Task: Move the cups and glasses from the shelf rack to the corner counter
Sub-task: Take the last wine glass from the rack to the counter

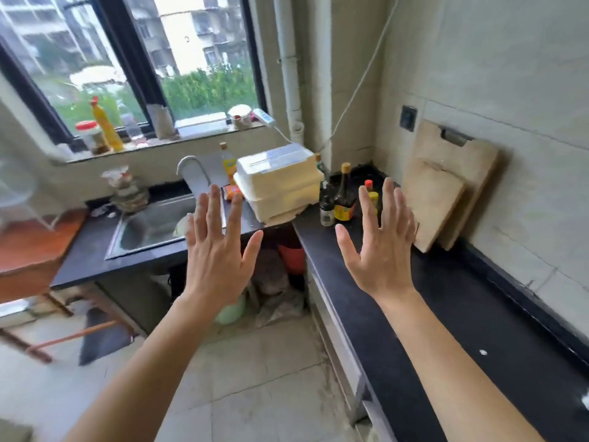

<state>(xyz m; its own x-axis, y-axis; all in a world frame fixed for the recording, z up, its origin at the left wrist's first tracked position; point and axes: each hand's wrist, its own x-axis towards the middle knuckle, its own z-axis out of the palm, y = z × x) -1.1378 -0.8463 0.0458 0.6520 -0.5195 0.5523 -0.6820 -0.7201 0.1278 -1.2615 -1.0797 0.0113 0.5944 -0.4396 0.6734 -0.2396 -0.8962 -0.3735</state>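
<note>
Both my hands are raised in front of me, palms away, fingers spread, holding nothing. My left hand (216,247) hovers in front of the sink's right edge. My right hand (381,247) hovers over the black corner counter (430,330), just in front of the sauce bottles. No cups, glasses or shelf rack show in this view. A blurred clear container (16,193) sits at the far left edge; I cannot tell what it is.
Stacked white foam boxes (280,183) and several sauce bottles (344,199) fill the corner. Two wooden cutting boards (446,186) lean on the right wall. A steel sink (153,228) with a faucet lies to the left, a wooden table (35,250) beyond it. Bottles stand on the windowsill (165,141).
</note>
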